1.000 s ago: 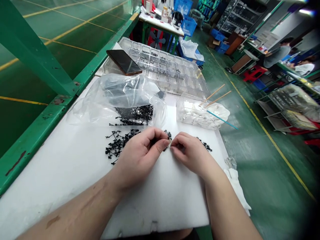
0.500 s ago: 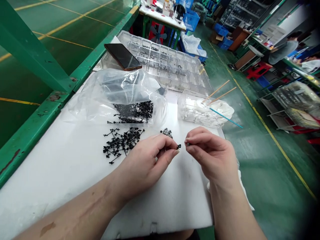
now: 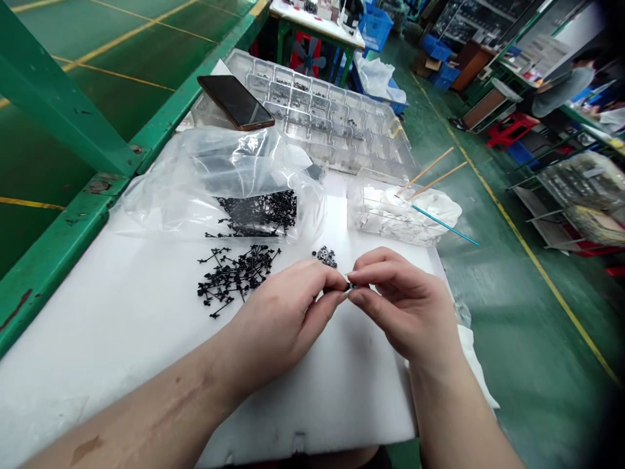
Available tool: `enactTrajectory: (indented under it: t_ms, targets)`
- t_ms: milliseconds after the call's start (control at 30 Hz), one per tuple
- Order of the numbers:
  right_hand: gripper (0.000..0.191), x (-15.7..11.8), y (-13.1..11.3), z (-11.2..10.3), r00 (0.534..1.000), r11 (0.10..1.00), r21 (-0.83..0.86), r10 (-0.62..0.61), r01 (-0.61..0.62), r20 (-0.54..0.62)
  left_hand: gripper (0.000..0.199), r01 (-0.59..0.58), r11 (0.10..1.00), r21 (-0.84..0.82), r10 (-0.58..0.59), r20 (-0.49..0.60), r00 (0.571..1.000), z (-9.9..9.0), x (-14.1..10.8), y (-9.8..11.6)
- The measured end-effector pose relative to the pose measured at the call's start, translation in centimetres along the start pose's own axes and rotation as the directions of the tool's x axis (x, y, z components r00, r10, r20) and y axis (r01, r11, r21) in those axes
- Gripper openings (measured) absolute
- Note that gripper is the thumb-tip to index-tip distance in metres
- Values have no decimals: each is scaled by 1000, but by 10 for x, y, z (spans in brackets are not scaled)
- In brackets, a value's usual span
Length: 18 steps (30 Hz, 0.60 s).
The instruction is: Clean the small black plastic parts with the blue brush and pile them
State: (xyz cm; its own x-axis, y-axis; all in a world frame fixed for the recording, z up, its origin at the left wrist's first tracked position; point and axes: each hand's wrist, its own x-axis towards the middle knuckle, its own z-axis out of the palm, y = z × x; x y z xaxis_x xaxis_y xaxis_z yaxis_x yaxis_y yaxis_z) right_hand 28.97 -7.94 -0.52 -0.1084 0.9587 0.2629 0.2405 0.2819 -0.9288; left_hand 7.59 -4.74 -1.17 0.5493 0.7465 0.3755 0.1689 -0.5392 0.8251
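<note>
The left hand [image 3: 278, 322] and right hand [image 3: 405, 306] are closing together, pinching a tiny black part [image 3: 350, 285] between them; its long axis is too small to tell; black rings [image 3: 325, 256] are lying just beyond, nearer the left hand.

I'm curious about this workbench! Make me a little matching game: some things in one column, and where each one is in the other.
Things:
1. smartphone
2. white cloth
3. tiny black part

Places:
A. pinched between the left hand and right hand
B. inside a clear plastic box
C. lying screen up beyond a clear plastic bag

Pairs: 1-C, 2-B, 3-A
</note>
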Motion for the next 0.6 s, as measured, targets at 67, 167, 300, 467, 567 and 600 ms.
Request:
enactTrajectory:
  t_ms: [67,167,300,467,567,600]
  targets:
    - [22,0,-1,0,999,999,31,44,-44,6,12,-21,1000,9,21,-7,1000,0,-1,0]
    - [18,1,-1,0,988,985,78,150,-151,17,16,-54,998,44,54,-18,998,-1,-1,1]
    - [8,1,-1,-2,975,973,82,209,-215,73,21,-90,989,115,93,-18,996,-1,-2,0]
    - [14,1,-1,0,997,992,92,81,-82,19,13,-45,994,100,48,-27,999,-1,-2,0]
    - [16,0,0,2,999,991,127,35,-33,-20,3,57,996,73,-55,-26,998,-3,0,1]
    - [17,0,0,3,998,989,140,45,-40,-33,4,93,994,53,-91,-32,995,-5,1,2]
